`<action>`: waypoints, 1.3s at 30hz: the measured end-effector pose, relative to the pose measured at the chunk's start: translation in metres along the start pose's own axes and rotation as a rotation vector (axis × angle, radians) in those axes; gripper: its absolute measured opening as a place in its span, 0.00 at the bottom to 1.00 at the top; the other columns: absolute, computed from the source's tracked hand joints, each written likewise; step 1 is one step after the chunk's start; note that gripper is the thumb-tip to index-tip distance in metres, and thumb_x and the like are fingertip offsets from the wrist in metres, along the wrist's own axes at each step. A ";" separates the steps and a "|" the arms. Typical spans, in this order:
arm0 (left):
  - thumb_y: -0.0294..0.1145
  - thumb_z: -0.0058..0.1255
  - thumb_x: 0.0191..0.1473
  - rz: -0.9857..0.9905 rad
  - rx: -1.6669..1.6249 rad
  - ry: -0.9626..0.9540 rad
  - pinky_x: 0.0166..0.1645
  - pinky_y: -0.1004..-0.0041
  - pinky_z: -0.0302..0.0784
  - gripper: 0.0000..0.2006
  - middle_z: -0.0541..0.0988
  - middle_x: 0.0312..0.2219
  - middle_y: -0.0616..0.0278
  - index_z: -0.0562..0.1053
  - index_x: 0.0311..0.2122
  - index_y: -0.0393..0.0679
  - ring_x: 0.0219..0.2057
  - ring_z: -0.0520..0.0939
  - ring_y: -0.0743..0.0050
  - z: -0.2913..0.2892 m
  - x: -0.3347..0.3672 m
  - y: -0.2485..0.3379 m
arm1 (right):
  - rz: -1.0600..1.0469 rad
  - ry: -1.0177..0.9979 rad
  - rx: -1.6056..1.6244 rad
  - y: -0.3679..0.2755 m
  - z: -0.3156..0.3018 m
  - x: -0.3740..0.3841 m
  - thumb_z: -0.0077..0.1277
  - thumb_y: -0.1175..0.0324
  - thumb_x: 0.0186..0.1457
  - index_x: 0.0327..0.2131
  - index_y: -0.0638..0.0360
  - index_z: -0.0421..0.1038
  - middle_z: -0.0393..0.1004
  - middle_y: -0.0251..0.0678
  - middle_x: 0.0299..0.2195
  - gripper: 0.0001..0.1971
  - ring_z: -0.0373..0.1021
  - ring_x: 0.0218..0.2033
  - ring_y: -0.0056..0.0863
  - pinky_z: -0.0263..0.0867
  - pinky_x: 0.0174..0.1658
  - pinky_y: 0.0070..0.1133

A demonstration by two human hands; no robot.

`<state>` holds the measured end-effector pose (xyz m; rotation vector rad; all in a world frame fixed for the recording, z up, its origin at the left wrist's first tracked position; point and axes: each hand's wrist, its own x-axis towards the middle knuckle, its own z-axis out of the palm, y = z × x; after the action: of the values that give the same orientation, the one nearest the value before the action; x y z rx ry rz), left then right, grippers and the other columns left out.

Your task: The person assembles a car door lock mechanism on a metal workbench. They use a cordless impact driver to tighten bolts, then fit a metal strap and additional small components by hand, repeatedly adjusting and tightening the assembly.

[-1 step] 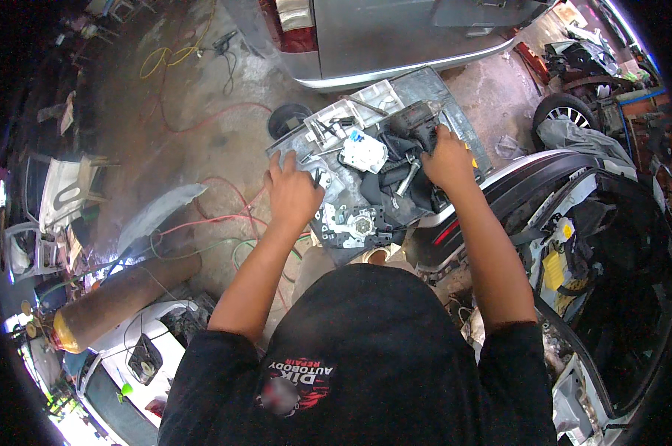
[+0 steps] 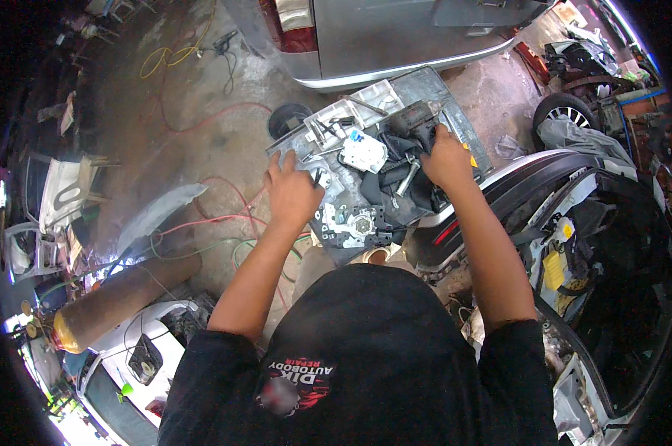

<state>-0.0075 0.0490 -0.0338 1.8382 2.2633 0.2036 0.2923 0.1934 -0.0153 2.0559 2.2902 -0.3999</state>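
Observation:
My left hand [image 2: 291, 192] rests at the left edge of a grey table [image 2: 455, 104], its fingers apart and stretched forward. A small dark piece shows beside its thumb side. My right hand [image 2: 449, 160] is at the right side, against a dark tool shaped like a cordless drill [image 2: 414, 119]; its fingertips are partly hidden. Between the hands lie a white rounded part [image 2: 364, 152], a silver socket-type tool [image 2: 407, 178] and black parts [image 2: 380, 186]. Nearer my body sits a black and silver mechanism with a round centre [image 2: 362, 225].
A clear divided organizer case [image 2: 377, 97] lies at the table's far side. Beyond stands a grey vehicle [image 2: 395, 44]. A black bucket [image 2: 287, 119] is left of the table, with red hoses [image 2: 209, 219] on the floor. A car body part [image 2: 443, 241] is close at the right.

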 end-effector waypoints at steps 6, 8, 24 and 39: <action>0.35 0.70 0.46 0.024 -0.448 0.187 0.68 0.51 0.69 0.10 0.77 0.60 0.44 0.86 0.33 0.41 0.66 0.72 0.41 -0.036 -0.013 -0.017 | 0.124 -0.072 0.137 -0.006 -0.012 0.010 0.69 0.65 0.48 0.63 0.70 0.60 0.80 0.65 0.49 0.42 0.78 0.52 0.61 0.73 0.59 0.43; 0.30 0.71 0.47 0.075 -0.601 0.245 0.64 0.54 0.75 0.10 0.80 0.56 0.44 0.85 0.35 0.40 0.63 0.78 0.44 -0.061 -0.019 -0.019 | 0.131 -0.087 0.168 -0.007 -0.028 0.006 0.69 0.66 0.47 0.65 0.71 0.59 0.79 0.66 0.50 0.44 0.78 0.52 0.60 0.74 0.58 0.42; 0.23 0.63 0.59 -0.150 -1.616 -0.298 0.54 0.67 0.83 0.20 0.83 0.47 0.57 0.75 0.56 0.35 0.45 0.87 0.66 -0.087 -0.007 0.009 | -0.143 0.032 0.503 0.042 -0.103 -0.054 0.70 0.67 0.49 0.66 0.66 0.65 0.83 0.54 0.43 0.41 0.81 0.44 0.51 0.74 0.52 0.35; 0.25 0.61 0.63 -0.153 -2.110 -0.643 0.54 0.59 0.88 0.14 0.83 0.42 0.61 0.72 0.51 0.45 0.47 0.88 0.62 -0.123 -0.011 0.069 | -0.141 -0.132 1.039 0.012 -0.142 -0.237 0.70 0.58 0.53 0.63 0.55 0.75 0.84 0.40 0.53 0.33 0.81 0.51 0.31 0.75 0.57 0.29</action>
<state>0.0291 0.0564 0.1028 0.3404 0.6397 1.1174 0.3530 -0.0051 0.1670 2.0133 2.3701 -1.9987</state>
